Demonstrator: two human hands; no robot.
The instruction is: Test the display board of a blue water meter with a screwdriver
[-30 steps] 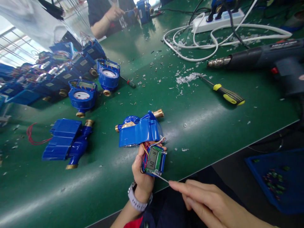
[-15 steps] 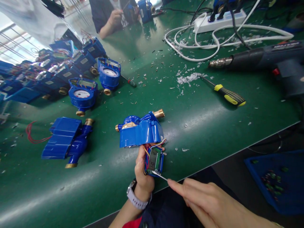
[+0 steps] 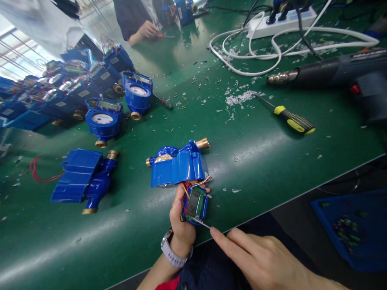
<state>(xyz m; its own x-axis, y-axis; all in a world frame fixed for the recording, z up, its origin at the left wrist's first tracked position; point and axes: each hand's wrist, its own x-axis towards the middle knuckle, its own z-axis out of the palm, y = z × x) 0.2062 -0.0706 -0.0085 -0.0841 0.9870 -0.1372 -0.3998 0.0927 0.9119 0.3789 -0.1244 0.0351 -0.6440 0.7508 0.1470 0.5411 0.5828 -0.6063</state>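
Observation:
My left hand (image 3: 179, 219) is closed round a small blue-cased circuit board with an LCD display (image 3: 192, 203). Coloured wires (image 3: 198, 184) run from the board up to a blue water meter (image 3: 178, 167), which lies on its side on the table just beyond the fingers. A slim metal shaft, apparently of a screwdriver (image 3: 203, 223), points out from my right hand (image 3: 256, 255). Its tip is at the near end of the board, below the display; whether it touches cannot be made out. The index finger lies along the shaft, and the palm hides the handle.
More water meters (image 3: 102, 123) stand at left, crowded farther back. One meter (image 3: 77, 177) lies with red wires. At right are a yellow-black screwdriver (image 3: 294, 121), a heat gun (image 3: 329, 72), a white power strip (image 3: 282, 23) and a blue bin (image 3: 326, 237). A co-worker's hand (image 3: 148, 30) is opposite.
My right hand and the tool have shifted slightly left and the display reads differently. My left hand keeps its grip. Across the table, the co-worker's hand has lowered, with a red-handled tool now visible.

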